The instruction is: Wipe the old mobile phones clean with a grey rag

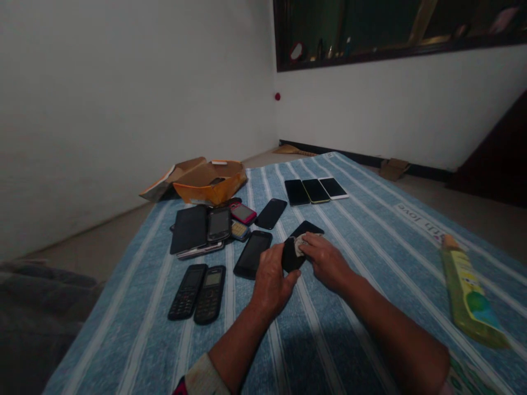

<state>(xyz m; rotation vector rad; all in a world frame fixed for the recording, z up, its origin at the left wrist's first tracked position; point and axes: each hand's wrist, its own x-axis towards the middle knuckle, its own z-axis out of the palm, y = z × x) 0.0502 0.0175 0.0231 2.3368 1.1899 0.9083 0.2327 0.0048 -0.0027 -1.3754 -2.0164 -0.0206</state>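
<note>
2 hands are working over your striped blue cloth (pixel 362 236): your left hand (pixel 272 285) is closed around a black phone (pixel 290 257) at 12 o'clock, and your right hand (pixel 325 260) is pinching a pale rag (pixel 303 244) against it. A loose hold is risking a slip onto the second phone (pixel 308 227) just behind.

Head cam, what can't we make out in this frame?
All head view:
Black phone: face mostly hidden by the left hand and right hand.
Cloth: mostly hidden by the right hand's fingers.
Silver-edged phone: mostly covered by the black slab device.
Green bottle: label text too small and blurred.
Items behind window: dark, cut off by the top edge.
</note>
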